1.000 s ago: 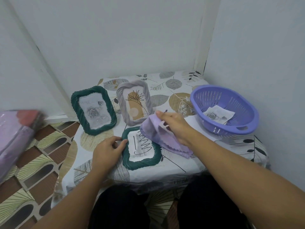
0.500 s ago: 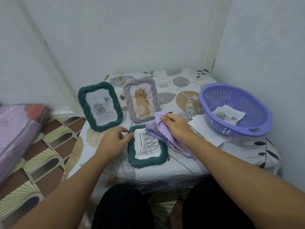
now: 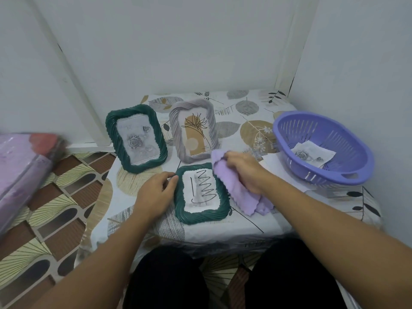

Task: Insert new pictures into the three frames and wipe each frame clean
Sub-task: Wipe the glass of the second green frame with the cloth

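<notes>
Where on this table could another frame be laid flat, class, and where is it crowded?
Bare cloth lies behind the grey frame toward the wall, and along the front edge below the flat green frame. The middle is crowded: both hands, the purple cloth, the upright green frame and the basket.

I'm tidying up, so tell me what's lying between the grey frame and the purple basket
In the head view, the right hand and purple cloth sit between grey frame and basket, plus loose white papers.

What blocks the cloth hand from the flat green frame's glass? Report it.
Nothing visible does. The right hand grips the purple cloth at the right edge of the flat green frame, and its glass lies bare. The left hand touches only the frame's left rim.
</notes>
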The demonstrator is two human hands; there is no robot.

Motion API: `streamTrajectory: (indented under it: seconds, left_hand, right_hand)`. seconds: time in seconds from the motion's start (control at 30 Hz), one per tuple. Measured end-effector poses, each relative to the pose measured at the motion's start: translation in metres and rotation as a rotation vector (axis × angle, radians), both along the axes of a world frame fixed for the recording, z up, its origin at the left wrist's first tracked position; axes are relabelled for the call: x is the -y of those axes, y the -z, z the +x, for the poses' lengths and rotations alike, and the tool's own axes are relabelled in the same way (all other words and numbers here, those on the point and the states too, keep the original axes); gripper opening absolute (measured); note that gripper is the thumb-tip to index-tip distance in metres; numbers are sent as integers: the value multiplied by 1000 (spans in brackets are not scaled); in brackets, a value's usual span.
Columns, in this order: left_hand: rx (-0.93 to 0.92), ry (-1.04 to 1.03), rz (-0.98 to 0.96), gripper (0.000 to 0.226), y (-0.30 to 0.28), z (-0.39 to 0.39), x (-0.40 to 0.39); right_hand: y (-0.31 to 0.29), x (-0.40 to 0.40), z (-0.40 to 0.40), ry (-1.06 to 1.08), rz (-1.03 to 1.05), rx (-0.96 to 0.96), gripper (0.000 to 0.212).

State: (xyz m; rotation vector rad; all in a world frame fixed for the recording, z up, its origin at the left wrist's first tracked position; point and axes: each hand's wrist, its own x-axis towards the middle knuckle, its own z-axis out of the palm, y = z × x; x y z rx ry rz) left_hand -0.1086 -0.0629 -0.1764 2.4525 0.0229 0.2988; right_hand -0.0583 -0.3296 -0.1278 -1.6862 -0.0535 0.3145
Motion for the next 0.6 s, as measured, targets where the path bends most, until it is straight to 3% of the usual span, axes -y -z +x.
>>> streamTrajectory:
  seconds: [0.07,0.13,0.3,0.4,0.6]
  left_hand:
    - [1,-2,3,30,0,0,0]
    - [-2,-9,6,30,0,0,1]
    - [-1,-11,28,32,0,0,1]
    - [-1,-14,53,33,0,1,1]
    - [15,5,43,40,3,1,-1]
  right_hand:
    - [-3,-5,-6,-204,-313,151,20]
    - [-3,-10,-6,-329,-490,269,10]
    - [1,-24,7,-185,-608,424,6]
    - [4,-29,11,-244,-770,558,13]
    - [13,-34,9,-412,-788,604,22]
